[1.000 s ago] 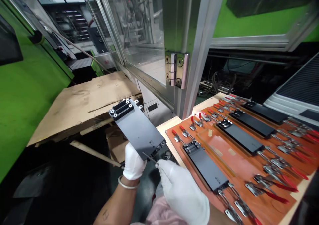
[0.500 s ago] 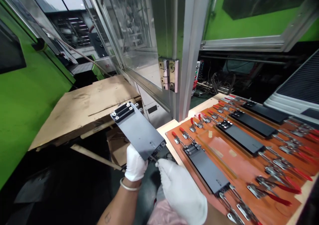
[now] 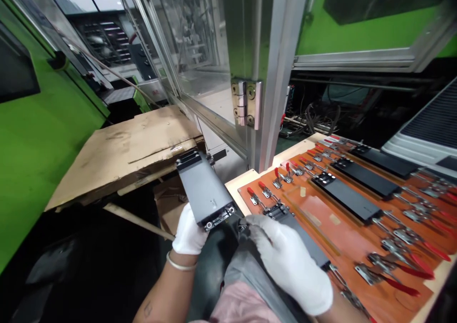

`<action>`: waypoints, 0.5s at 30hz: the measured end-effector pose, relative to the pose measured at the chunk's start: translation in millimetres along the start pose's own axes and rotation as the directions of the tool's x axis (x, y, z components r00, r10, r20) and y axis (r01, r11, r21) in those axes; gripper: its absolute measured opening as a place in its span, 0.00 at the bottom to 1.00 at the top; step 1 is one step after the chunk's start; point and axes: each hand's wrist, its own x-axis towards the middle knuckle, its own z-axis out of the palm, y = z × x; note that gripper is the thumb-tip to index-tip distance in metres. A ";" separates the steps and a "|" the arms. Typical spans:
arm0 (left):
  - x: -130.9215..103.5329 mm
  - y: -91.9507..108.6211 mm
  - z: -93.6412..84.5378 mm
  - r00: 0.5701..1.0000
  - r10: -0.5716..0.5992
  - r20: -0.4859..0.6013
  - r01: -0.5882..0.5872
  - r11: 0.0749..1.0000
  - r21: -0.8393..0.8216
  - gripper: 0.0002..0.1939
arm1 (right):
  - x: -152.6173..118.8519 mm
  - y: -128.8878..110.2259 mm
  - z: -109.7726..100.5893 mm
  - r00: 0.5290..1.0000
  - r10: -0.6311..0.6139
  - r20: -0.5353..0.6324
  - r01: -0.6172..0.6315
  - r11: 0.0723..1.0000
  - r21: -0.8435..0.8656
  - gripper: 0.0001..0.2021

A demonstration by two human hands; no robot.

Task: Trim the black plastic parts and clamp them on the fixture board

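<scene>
Nearest, at six o'clock: pink cloth (image 3: 246, 301). Pinching at five o'clock with the right hand (image 3: 289, 256), white-gloved: fingers closed on a thin rod (image 3: 267, 237), blurred and hard to trace against the glove. Held just apart from the panel (image 3: 207, 187), with its near end at ten o'clock from these fingertips. Gripping at seven o'clock with the left hand (image 3: 191, 232), gloved alike: fingers closed on the panel at its near left part, mostly hidden beneath it. Held apart from the bench (image 3: 246, 181), tilted, grey face up, with ringed holes at the near end and black fittings at the far end, toward twelve o'clock from the left hand.

Spread at four o'clock: the bench, pale wood, topped by an orange board (image 3: 389, 304). Laid on it: a clamped panel (image 3: 291, 223) partly behind the right hand, then three other panels (image 3: 346, 199) toward three o'clock, with red-handled clamps (image 3: 369, 273) at the ends. Lying at nine o'clock: cardboard (image 3: 143, 139). Beyond, at twelve o'clock: a clear door (image 3: 200, 56). Also at nine and two o'clock: green machines (image 3: 46, 146).
</scene>
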 end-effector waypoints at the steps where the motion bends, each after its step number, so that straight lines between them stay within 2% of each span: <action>1: -2.0 -1.9 -1.6 1.000 -0.001 0.009 0.001 1.000 0.003 0.10 | 3.5 4.7 -8.4 0.999 -0.050 0.007 0.050 0.999 -0.019 0.14; 5: -12.8 -9.3 3.1 0.994 -0.013 0.111 0.026 0.992 -0.122 0.15 | 14.7 13.5 -33.1 0.961 -0.243 0.135 0.255 0.964 -0.077 0.15; 9: -20.1 -9.4 11.6 0.981 0.005 0.193 0.029 0.984 -0.174 0.19 | 22.4 14.3 -42.1 0.905 -0.353 0.237 0.402 0.893 -0.204 0.17; 12: -20.3 -5.4 13.7 0.981 0.031 0.193 -0.001 0.988 -0.155 0.20 | 23.2 16.7 -42.9 0.871 -0.345 0.351 0.442 0.861 -0.252 0.14; 15: -17.6 -1.1 14.9 0.978 0.033 0.206 0.003 0.985 -0.174 0.20 | 21.6 20.9 -43.4 0.850 -0.328 0.411 0.413 0.901 -0.134 0.13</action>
